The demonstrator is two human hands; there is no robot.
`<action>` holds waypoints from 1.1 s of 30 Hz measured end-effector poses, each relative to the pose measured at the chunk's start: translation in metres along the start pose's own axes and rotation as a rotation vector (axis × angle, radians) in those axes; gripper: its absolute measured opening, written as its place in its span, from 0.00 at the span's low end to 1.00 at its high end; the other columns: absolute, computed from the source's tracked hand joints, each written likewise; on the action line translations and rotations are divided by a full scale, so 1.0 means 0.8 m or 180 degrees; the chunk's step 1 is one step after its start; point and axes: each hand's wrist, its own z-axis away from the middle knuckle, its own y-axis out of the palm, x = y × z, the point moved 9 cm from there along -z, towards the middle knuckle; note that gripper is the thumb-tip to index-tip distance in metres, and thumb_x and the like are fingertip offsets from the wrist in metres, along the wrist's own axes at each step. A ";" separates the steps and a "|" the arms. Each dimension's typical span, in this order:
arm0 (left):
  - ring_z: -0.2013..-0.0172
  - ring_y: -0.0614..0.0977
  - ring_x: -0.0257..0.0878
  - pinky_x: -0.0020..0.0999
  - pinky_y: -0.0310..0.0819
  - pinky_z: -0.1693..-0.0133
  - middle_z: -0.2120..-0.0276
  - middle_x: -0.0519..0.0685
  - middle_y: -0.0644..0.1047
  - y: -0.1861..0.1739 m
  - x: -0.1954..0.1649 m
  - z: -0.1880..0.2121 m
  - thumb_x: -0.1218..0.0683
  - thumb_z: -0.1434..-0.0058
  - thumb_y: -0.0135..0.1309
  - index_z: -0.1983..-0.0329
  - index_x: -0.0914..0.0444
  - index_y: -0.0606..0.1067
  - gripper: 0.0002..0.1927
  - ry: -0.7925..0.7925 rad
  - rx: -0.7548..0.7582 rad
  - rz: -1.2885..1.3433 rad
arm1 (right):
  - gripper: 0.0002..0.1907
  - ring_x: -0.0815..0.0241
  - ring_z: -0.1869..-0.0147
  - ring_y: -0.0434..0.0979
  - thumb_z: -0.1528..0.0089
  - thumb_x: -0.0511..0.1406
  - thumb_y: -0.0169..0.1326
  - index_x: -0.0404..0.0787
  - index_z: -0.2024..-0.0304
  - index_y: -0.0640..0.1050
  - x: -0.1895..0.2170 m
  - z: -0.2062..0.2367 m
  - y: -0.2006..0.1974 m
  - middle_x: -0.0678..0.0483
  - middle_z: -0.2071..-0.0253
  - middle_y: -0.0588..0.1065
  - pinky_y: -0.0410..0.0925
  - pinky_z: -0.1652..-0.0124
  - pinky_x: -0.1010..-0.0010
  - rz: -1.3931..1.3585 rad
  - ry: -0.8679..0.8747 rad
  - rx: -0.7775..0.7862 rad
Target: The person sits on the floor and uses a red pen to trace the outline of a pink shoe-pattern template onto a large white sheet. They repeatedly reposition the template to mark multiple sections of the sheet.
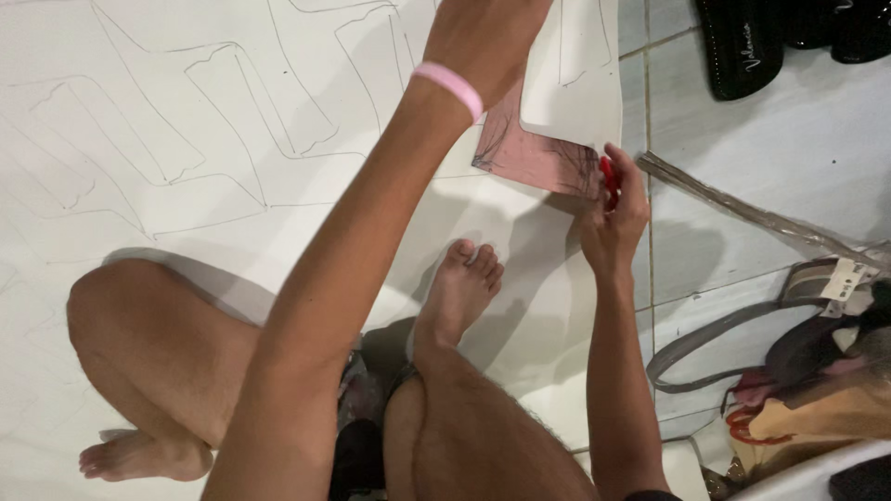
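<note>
A large white sheet (186, 111) covered with drawn outlines lies on the floor in front of me. My left hand (483, 37), with a pink band on the wrist, grips a lifted flap of the sheet (575, 83) whose pink underside (529, 153) shows. My right hand (614, 213) holds red-handled scissors (608, 176) at the edge of that flap. The blades are hidden by my fingers and the material. My bare legs and feet rest on the sheet below.
White floor tiles (770, 148) lie to the right. Black sandals (742, 42) sit at the top right. A heap of bags with a grey strap (705, 339) and a strip of clear plastic (742, 209) crowd the lower right.
</note>
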 end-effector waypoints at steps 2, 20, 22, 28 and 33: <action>0.56 0.79 0.52 0.47 0.73 0.54 0.58 0.58 0.76 0.000 0.004 0.031 0.60 0.33 0.58 0.50 0.65 0.74 0.10 -0.0174 0.0039 0.0464 | 0.21 0.62 0.51 0.75 0.32 0.26 0.44 0.37 0.36 0.73 -0.028 0.010 -0.005 0.52 0.48 0.76 0.71 0.50 0.73 -0.0468 0.0564 -0.0282; 0.26 0.52 0.56 0.73 0.38 0.32 0.25 0.54 0.49 0.018 0.009 0.144 0.30 0.61 0.75 0.28 0.39 0.66 0.55 -0.0755 -0.0464 0.0242 | 0.21 0.59 0.50 0.68 0.35 0.32 0.71 0.42 0.41 0.81 -0.018 -0.013 -0.012 0.51 0.48 0.64 0.69 0.55 0.67 0.0717 -0.0307 -0.0628; 0.28 0.53 0.57 0.72 0.38 0.34 0.26 0.55 0.50 0.022 0.014 0.143 0.31 0.60 0.74 0.30 0.40 0.68 0.52 -0.0810 -0.0392 0.0301 | 0.20 0.58 0.49 0.68 0.35 0.32 0.70 0.42 0.41 0.81 -0.019 -0.013 -0.011 0.51 0.48 0.64 0.70 0.53 0.66 0.0734 -0.0380 -0.0626; 0.28 0.62 0.51 0.58 0.52 0.32 0.26 0.53 0.58 -0.001 0.039 0.200 0.46 0.34 0.66 0.31 0.49 0.70 0.30 -0.0836 -0.1160 0.0564 | 0.19 0.52 0.39 0.67 0.33 0.33 0.67 0.43 0.41 0.80 -0.019 -0.021 0.015 0.48 0.43 0.66 0.71 0.46 0.64 0.1079 -0.0665 -0.0332; 0.34 0.69 0.51 0.55 0.60 0.39 0.33 0.53 0.66 0.007 0.027 0.309 0.50 0.35 0.62 0.36 0.54 0.72 0.25 -0.1111 -0.1531 0.0313 | 0.31 0.44 0.33 0.67 0.35 0.40 0.74 0.34 0.36 0.75 0.003 -0.040 0.032 0.43 0.42 0.66 0.68 0.39 0.55 0.1192 -0.1092 -0.0279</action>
